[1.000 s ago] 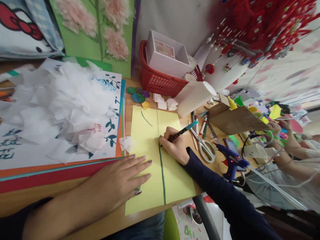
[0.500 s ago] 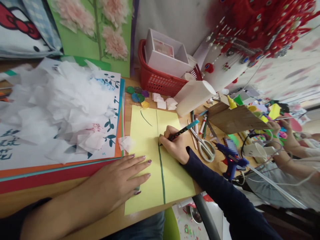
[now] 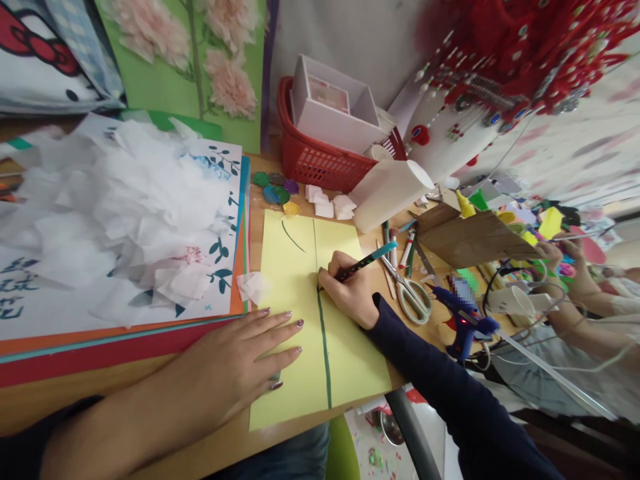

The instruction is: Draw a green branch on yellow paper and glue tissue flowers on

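A sheet of yellow paper (image 3: 290, 287) lies on the wooden table, its near edge by the table's front. Down its middle runs a green line (image 3: 325, 353), thick on the near half and thin towards the far edge; a short curved stroke sits at the upper left. My right hand (image 3: 349, 288) grips a dark-patterned marker (image 3: 367, 261) with a teal end, its tip hidden by my fingers over the line. My left hand (image 3: 245, 360) rests flat with fingers spread on the paper's left side. A scrap of white tissue paper (image 3: 253, 288) lies at the sheet's left edge.
Left are white tissue pieces (image 3: 115, 193) heaped on painted sheets. Behind stand a red basket (image 3: 320, 163) and a white paper roll (image 3: 393, 193). Scissors (image 3: 413, 300), markers and a blue glue gun (image 3: 465, 320) lie to the right. Another person's arm (image 3: 565, 313) is at far right.
Almost nothing differs. My right hand with the marker has stayed at about the same spot on the line, and my left hand has not moved.
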The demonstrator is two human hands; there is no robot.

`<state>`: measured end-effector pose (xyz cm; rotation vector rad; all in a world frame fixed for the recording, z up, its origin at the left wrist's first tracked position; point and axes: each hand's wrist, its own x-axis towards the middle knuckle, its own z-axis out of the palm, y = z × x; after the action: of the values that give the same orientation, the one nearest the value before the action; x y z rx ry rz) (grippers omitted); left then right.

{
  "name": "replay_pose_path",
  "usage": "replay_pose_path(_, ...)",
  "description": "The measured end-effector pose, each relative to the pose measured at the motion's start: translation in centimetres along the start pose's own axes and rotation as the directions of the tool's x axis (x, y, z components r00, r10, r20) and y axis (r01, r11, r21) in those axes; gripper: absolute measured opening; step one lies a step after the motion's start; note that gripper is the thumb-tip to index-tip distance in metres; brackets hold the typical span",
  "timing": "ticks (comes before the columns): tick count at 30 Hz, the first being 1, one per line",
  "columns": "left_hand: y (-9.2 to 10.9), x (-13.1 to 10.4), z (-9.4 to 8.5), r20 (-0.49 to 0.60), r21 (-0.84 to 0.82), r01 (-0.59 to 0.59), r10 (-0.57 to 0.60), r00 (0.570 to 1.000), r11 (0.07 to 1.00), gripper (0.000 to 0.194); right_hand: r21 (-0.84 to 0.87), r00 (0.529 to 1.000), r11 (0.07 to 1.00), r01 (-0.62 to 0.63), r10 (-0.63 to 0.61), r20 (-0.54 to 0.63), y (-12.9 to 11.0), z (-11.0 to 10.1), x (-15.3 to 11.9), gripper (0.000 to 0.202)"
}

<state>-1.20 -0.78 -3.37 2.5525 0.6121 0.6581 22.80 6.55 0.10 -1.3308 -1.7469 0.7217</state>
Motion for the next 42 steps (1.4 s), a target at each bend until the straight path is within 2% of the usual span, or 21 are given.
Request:
replay_pose_path(5,-0.02,-0.02,0.16,0.011,0.001,0.007,-0.007,1.000,1.000,0.034,-0.037,0.995,0.999,0.003,-0.007,-0.104,0.07,0.13,0.14,0.034)
replay_pose_path(10,-0.07,0.02,0.19,0.002,0.008,-0.003,0.003,1.000,1.000,0.035,-0.028,0.999,1.000,0.002,-0.003,-0.034,0.09,0.10,0.22,0.036)
replay_pose_path(15,-0.02,0.12,0.02,0.012,0.001,0.002,-0.002,1.000,1.000,0.034,-0.028,0.994,1.000,0.013,-0.016,-0.109,0.20,0.16,0.28,0.036)
replay_pose_path(21,0.06,0.15,-0.19,0.021,0.013,0.004,-0.005,1.000,1.000,0.034,-0.025,0.999,1.000,0.008,-0.009,-0.048,0.26,0.15,0.24,0.035)
replay_pose_path(26,0.17,0.25,-0.37,0.032,-0.001,0.016,-0.016,0.999,1.000,0.034,-0.054,0.992,0.999,-0.006,-0.001,-0.129,0.23,0.24,0.37,0.038)
replay_pose_path(31,0.04,0.12,-0.16,0.021,-0.003,0.009,-0.009,1.000,1.000,0.034,-0.053,0.998,0.999,-0.006,0.003,-0.062,0.22,0.14,0.38,0.038)
replay_pose_path(34,-0.02,0.11,-0.07,-0.003,0.004,-0.009,0.009,1.000,1.000,0.034,-0.053,0.993,0.999,-0.001,-0.006,-0.114,0.23,0.25,0.51,0.039)
replay_pose_path(38,0.08,0.24,-0.36,-0.012,0.033,-0.016,0.016,1.000,0.999,0.034,0.010,0.984,1.000,0.000,0.002,-0.180,0.04,0.33,0.49,0.044)
replay_pose_path(42,0.07,0.18,-0.38,-0.010,0.041,-0.033,0.033,0.999,0.999,0.033,0.204,0.990,0.974,-0.102,0.119,-0.076,-0.05,0.14,0.14,0.039)
